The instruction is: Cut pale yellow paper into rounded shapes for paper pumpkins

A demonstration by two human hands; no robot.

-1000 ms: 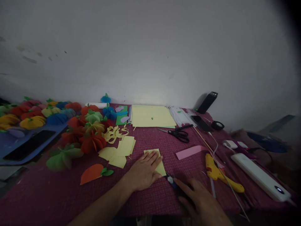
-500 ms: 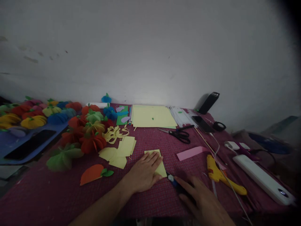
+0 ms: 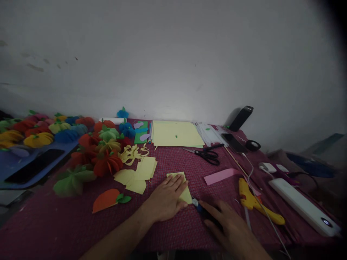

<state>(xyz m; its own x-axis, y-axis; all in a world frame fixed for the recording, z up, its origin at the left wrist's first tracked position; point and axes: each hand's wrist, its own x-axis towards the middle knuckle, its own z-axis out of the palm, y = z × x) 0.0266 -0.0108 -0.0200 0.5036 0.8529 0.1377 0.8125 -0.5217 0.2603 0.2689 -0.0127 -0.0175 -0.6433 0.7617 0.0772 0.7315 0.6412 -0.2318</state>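
My left hand (image 3: 169, 198) lies flat over a small pale yellow piece of paper (image 3: 186, 195), pressing it to the tablecloth with outstretched fingers. At the paper's lower right corner, my right hand (image 3: 227, 224) grips a dark blue tool that looks like a cutter knife (image 3: 200, 207). Its whitish front end meets the paper's edge; the lower handle is lost in shadow. Left of my left hand are loose yellow paper pieces (image 3: 145, 168) and a folded orange paper shape (image 3: 106, 200) with a green leaf (image 3: 123, 198).
Many paper pumpkins (image 3: 107, 162) crowd the left side beside a black phone (image 3: 35, 166). Behind lie a yellow paper stack (image 3: 177, 133) and scissors (image 3: 207, 156). On the right are a pink strip (image 3: 221, 176), a yellow glue gun (image 3: 246, 196), cables and a white power strip (image 3: 300, 206).
The cutter knife's front end has shifted slightly up and left against the paper's corner, with my right hand following. My left hand and the paper stay in place.
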